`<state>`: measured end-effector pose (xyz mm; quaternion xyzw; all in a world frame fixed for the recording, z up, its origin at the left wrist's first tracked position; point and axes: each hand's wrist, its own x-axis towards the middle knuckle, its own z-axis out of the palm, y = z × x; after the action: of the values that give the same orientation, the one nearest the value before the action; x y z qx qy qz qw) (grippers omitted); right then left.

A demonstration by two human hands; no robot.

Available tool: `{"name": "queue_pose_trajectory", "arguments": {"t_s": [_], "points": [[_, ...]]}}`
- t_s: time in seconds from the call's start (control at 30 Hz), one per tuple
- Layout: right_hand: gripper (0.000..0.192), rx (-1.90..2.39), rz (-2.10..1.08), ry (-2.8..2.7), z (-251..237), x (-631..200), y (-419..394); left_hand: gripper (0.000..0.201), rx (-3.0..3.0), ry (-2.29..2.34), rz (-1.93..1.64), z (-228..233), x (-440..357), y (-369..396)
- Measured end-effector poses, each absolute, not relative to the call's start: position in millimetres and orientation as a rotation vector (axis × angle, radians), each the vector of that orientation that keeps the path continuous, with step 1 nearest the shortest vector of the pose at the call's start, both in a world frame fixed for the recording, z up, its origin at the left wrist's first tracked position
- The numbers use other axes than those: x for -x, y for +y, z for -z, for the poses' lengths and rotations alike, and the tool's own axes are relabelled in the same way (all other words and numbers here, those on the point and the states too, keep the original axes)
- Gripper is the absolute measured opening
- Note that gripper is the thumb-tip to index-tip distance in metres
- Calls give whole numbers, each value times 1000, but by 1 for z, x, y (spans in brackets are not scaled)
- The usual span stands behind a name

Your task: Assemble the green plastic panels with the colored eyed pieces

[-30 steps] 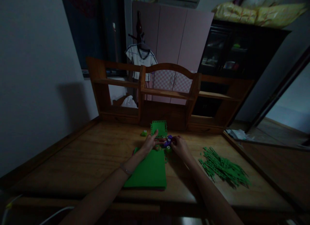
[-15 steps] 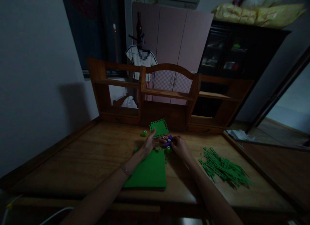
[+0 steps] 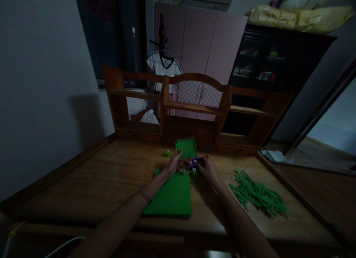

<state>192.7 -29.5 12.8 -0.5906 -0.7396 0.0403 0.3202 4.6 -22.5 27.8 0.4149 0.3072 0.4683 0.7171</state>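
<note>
A small green sheet [image 3: 186,147], with a row of cut-out holes along its edges, is at the centre. My left hand [image 3: 174,164] grips its near left corner, thumb raised along it and fingers below. Just right of it, my right hand [image 3: 205,165] has its fingers closed on a small purple gadget [image 3: 193,163] with white round spots like eyes. The sheet's near edge meets this gadget; the exact contact is too dark to tell. A green gadget [image 3: 194,171] of similar look lies close below. Under my left forearm is a stack of green sheets [image 3: 174,198].
On the wooden table [image 3: 111,176] another green eye-spotted gadget [image 3: 166,153] stands left of the sheet. A heap of green punched strips [image 3: 258,193] lies at the right. Small green scraps [image 3: 191,182] lie beside the stack. A wooden shelf [image 3: 194,109] borders the back.
The punched green sheet has turned and shifted slightly right, against the purple gadget. My left hand moved a little with it. My right hand stays nearly in place.
</note>
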Motion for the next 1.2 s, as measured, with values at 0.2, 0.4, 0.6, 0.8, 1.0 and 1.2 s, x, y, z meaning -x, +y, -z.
{"name": "queue_pose_trajectory", "arguments": {"t_s": [0.2, 0.4, 0.6, 0.8, 1.0, 1.2], "points": [[16, 1538, -108, -1931, -16, -192, -32, 59, -917, 680, -1023, -27, -5, -21], [15, 1514, -76, -1921, -12, -193, -30, 60, -934, 714, -1018, -27, -4, -21], [18, 1519, -83, -1922, -11, -193, -29, 57, -900, 722, -1042, -27, -5, -22], [18, 1484, -57, -1903, -9, -194, -27, 51, -864, 703, -1077, -25, -5, -20], [17, 1462, -86, -1887, -8, -195, -27, 49, -861, 699, -1094, -25, -5, -19], [17, 1471, -108, -1881, -10, -195, -29, 45, -920, 674, -1120, -20, -5, -16]]}}
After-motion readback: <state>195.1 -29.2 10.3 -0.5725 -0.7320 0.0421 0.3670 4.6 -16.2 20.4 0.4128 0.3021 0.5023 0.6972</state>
